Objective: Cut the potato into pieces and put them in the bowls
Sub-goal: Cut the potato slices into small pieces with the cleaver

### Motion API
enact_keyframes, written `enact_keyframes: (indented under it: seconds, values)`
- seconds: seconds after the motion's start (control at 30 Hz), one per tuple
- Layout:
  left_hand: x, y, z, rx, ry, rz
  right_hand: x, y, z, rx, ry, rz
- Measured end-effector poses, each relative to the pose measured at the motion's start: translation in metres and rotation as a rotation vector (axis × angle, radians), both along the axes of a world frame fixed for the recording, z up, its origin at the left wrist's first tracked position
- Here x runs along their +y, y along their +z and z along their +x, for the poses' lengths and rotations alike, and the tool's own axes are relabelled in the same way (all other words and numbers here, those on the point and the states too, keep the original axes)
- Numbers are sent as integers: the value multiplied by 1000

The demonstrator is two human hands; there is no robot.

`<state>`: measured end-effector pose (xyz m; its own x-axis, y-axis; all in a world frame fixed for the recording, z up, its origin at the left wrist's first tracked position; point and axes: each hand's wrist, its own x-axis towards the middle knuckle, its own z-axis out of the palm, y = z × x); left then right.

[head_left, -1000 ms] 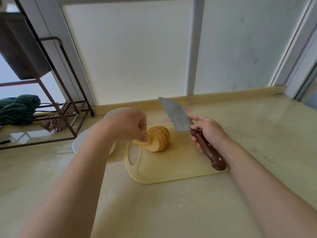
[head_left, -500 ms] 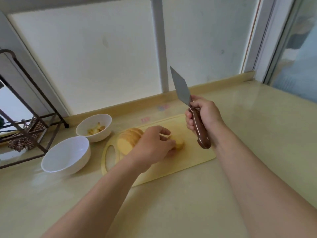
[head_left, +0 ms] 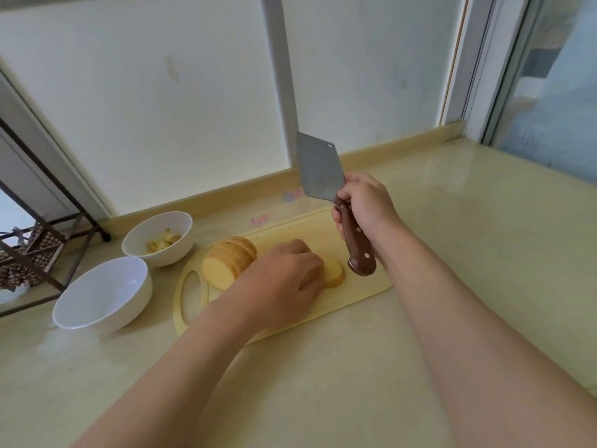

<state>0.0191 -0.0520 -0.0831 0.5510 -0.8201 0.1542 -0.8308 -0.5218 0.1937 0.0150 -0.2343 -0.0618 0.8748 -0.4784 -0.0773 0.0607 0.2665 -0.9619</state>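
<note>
The left hand [head_left: 284, 273] holds a potato slice [head_left: 334, 273]; right hand [head_left: 368, 205] grips upright cleaver [head_left: 318, 168].

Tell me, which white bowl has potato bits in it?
The smaller bowl, farther back, holds potato bits; the bigger nearer bowl looks empty.

light: bright, soft daylight through the frosted white window panes [head_left: 129, 108] | glare: pale sheen on the glossy beige stone counter [head_left: 468, 221] | shadows: faint | edges: wide-angle bowing | focus: slightly soft
</note>
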Motion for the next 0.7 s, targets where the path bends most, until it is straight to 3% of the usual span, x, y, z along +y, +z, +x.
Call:
enact_keyframes:
  seconds: [0.1,0.27,0.47,0.7]
  values:
    - [0,-7,1,-47,-52,-81,-3,8,-5,36,44,-140]
    - [-1,-13,0,-65,-54,-158,-20,40,-40,175,184,-544]
    - [-10,-18,-4,-49,-33,-208,-15,65,-78,455,362,-1275]
    - [-24,-17,-9,-50,-36,-211,0,64,-98,553,419,-1440]
